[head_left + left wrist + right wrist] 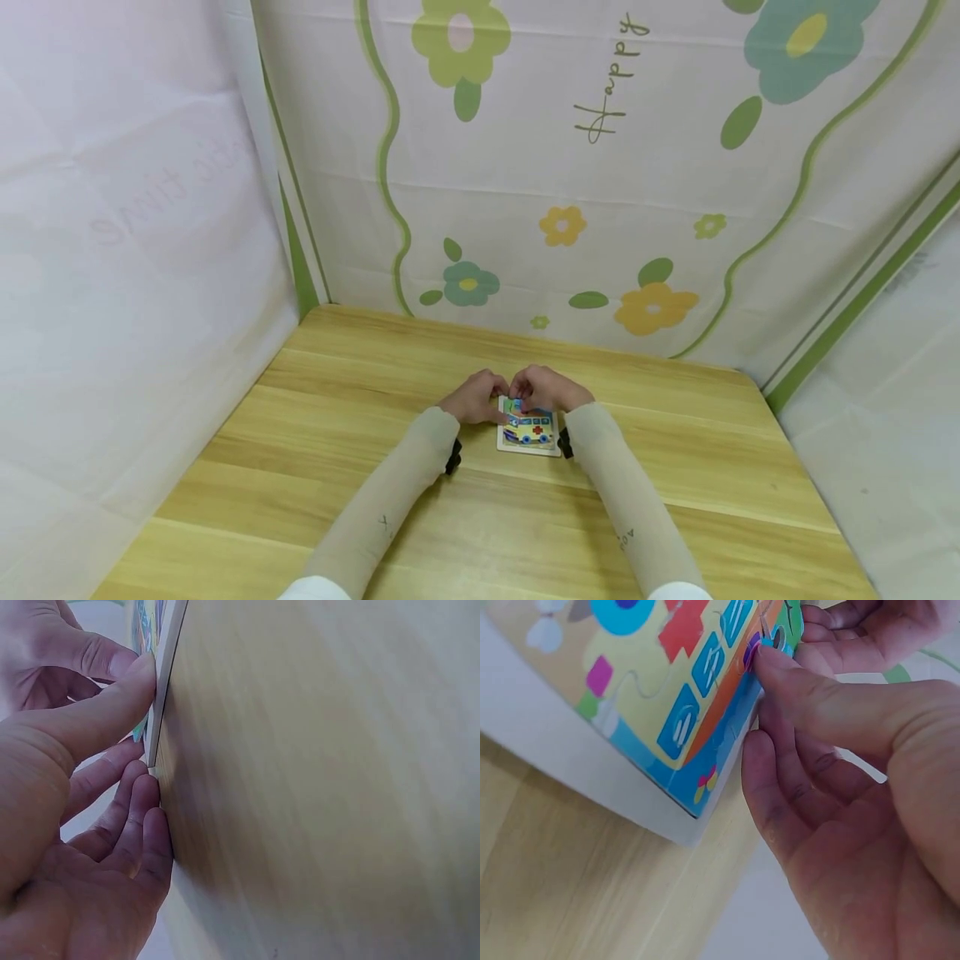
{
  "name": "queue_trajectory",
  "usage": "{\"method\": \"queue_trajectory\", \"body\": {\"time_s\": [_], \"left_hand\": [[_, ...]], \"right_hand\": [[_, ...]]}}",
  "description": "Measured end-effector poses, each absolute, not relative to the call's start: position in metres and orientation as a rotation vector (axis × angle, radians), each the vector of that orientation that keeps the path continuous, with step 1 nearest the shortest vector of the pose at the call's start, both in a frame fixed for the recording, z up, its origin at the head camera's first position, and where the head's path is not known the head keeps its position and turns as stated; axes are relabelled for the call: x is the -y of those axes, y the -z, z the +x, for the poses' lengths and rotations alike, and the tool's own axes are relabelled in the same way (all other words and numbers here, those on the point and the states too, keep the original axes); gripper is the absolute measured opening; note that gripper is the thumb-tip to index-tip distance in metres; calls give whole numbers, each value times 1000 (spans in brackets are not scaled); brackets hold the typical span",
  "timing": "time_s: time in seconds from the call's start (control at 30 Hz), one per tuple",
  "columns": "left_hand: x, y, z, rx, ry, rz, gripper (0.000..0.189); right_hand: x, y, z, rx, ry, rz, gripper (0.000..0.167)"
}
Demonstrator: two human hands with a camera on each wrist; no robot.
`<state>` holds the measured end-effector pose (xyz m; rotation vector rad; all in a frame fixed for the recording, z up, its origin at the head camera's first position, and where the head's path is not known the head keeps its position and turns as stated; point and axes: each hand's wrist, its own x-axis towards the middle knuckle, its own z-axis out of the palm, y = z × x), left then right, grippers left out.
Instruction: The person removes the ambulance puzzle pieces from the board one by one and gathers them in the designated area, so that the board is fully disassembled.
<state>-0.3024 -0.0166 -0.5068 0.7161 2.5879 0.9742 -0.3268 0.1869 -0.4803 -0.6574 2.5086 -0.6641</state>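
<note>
White-framed puzzle (536, 431) sits on the surface (495, 533); left hand (474, 398), half-curled, grips its left edge; right hand (551, 388) seemingly pinches a piece (778, 637) at its top; align edges before pressing gently.

Free tabletop (510, 525) nearside of the puzzle (528, 437) — fabric wall (495, 167) beyond.
</note>
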Motion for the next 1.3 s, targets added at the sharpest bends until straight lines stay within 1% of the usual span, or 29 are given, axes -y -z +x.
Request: {"method": "queue_trajectory", "body": {"time_s": [0.2, 0.43, 0.63, 0.8, 0.97, 1.13, 1.3], "left_hand": [[16, 508, -303, -2590, -976, 713, 44], [15, 510, -300, -2588, -993, 729, 40], [13, 513, -299, -2597, -989, 731, 38], [15, 510, -300, -2583, -1005, 721, 41], [16, 509, -302, -2577, -997, 724, 43], [16, 506, -301, -2571, -991, 723, 41], [15, 504, -301, -2572, -999, 714, 41]], "right_hand": [[-189, 479, -324, -2498, 722, -651, 16], [-190, 485, -323, -2531, 762, -726, 12], [-190, 487, -322, -2536, 757, -725, 11], [-190, 477, -323, -2517, 736, -724, 14], [-194, 468, -324, -2502, 741, -752, 12], [-206, 461, -324, -2503, 755, -760, 10], [-224, 454, -322, -2529, 738, -715, 10]]}}
